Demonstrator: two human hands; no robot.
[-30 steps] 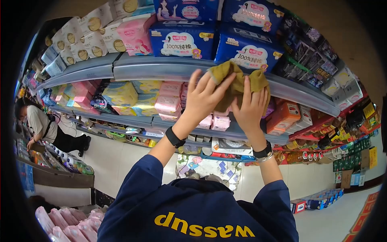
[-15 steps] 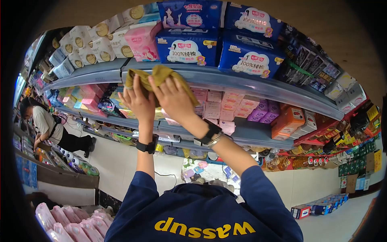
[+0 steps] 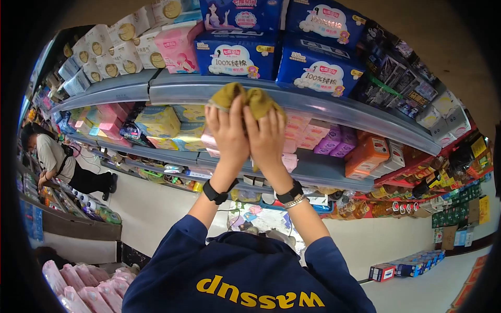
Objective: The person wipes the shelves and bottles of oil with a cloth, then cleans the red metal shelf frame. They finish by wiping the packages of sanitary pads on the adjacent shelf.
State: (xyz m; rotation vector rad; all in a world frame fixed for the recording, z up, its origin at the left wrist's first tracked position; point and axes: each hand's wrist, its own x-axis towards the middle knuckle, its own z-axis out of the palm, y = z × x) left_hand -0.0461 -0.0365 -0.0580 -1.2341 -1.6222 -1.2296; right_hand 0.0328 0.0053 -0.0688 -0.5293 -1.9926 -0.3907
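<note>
An olive-green cloth (image 3: 228,96) is bunched against the front edge of the grey shelf (image 3: 177,89). My left hand (image 3: 228,129) grips its left part, fingers pointing up. Close beside it, my right hand (image 3: 266,133) holds the right part, with the cloth showing above the fingertips. The palms face away, so the folds beneath them are hidden. Just above the cloth stand blue packs (image 3: 236,56) of sanitary pads. Pink packs (image 3: 298,129) sit on the shelf below, partly behind my hands.
White packs (image 3: 125,57) and a pink pack (image 3: 179,49) line the upper shelf's left. Purple packs (image 3: 334,142) and an orange pack (image 3: 369,156) are lower right. A person (image 3: 52,156) bends over shelving at far left. Boxes (image 3: 407,265) lie on the floor at right.
Both hands and the cloth have slid right along the shelf edge. My hands now sit side by side, and the yellow packs to their left are uncovered. The view has shifted slightly.
</note>
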